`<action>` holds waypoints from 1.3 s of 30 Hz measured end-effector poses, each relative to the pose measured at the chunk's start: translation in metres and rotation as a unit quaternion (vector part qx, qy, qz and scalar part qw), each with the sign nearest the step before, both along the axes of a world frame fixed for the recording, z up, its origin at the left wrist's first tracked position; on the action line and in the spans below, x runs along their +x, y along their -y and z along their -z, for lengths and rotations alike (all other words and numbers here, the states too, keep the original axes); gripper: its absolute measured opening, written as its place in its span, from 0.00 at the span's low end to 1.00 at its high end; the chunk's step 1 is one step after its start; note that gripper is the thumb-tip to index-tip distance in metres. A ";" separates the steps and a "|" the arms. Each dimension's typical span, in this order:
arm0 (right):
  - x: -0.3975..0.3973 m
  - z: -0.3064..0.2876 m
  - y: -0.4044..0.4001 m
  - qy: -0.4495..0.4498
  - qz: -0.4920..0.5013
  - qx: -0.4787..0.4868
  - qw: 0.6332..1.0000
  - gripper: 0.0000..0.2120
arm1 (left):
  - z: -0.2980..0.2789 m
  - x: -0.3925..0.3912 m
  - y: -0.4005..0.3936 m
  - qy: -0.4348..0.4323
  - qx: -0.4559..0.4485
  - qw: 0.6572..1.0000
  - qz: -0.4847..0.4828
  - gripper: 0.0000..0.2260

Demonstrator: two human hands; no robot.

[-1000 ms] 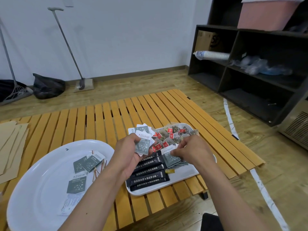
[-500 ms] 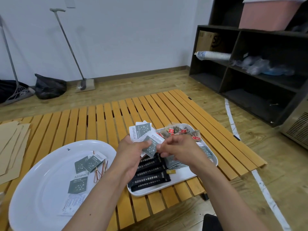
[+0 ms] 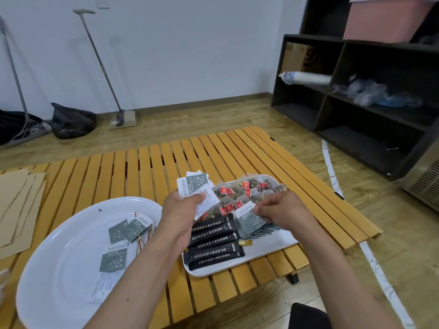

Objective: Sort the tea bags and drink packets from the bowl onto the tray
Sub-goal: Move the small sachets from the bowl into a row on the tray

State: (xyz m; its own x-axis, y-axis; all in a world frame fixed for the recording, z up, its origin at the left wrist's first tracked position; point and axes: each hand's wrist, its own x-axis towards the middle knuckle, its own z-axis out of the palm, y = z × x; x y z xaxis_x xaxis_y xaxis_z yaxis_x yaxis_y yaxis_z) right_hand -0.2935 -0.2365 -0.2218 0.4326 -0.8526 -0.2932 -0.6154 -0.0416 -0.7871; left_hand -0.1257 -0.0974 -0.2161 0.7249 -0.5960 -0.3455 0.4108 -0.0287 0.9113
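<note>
Over the slatted table (image 3: 147,167), the left hand (image 3: 180,214) clutches a fan of grey packets (image 3: 193,185) while the right hand (image 3: 282,210) pinches one packet (image 3: 249,220) onto the tray (image 3: 268,251) — best squared against its stack.

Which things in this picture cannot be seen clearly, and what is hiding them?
Head view only:
- Flat white rectangular tray: its middle is hidden by both hands and the packets.
- Grey square packets under the right hand: the hand hides how many there are.
- Black stick packets: left ends hidden by the left hand.
- Large white oval bowl: cut off by the left and bottom edges.
</note>
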 end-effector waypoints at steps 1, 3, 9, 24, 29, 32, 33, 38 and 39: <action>0.002 0.001 0.000 -0.007 0.001 -0.006 1.000 0.03 | 0.000 -0.001 0.000 -0.003 -0.002 1.000 0.003 0.09; 0.005 0.003 -0.002 -0.032 -0.003 -0.025 0.999 0.03 | 0.000 -0.002 0.000 -0.010 -0.009 1.000 0.008 0.10; 0.009 0.002 -0.007 -0.051 -0.002 -0.042 0.998 0.06 | 0.000 -0.006 0.000 -0.026 -0.014 0.999 0.024 0.11; 0.017 -0.018 -0.030 0.204 -0.023 0.073 0.976 0.07 | 0.000 -0.011 0.001 -0.033 -0.031 0.998 0.046 0.12; 0.000 -0.016 -0.009 0.222 0.047 0.049 0.973 0.04 | -0.004 -0.002 0.000 -0.050 -0.032 0.998 0.035 0.10; -0.003 -0.020 -0.005 0.271 0.056 0.021 0.961 0.03 | -0.003 -0.002 0.000 -0.047 -0.027 0.998 0.043 0.11; -0.004 -0.021 -0.004 0.282 0.054 0.009 0.958 0.04 | -0.002 -0.002 0.000 -0.047 -0.025 0.998 0.046 0.11; -0.005 -0.022 -0.006 0.285 -0.007 -0.013 0.958 0.03 | -0.002 -0.003 0.000 -0.043 -0.025 0.997 0.051 0.12; -0.004 -0.021 -0.007 0.273 -0.020 -0.018 0.962 0.03 | -0.002 -0.003 0.000 -0.043 -0.027 0.997 0.052 0.12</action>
State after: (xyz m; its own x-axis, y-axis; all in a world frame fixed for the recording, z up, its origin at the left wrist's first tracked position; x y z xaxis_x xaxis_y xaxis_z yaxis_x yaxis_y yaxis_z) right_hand -0.2975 -0.2295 -0.2005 0.5468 -0.8371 0.0165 -0.1074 -0.0897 -0.9902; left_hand -0.1283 -0.0973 -0.2144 0.6275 -0.6853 -0.3696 0.4854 -0.0269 0.8739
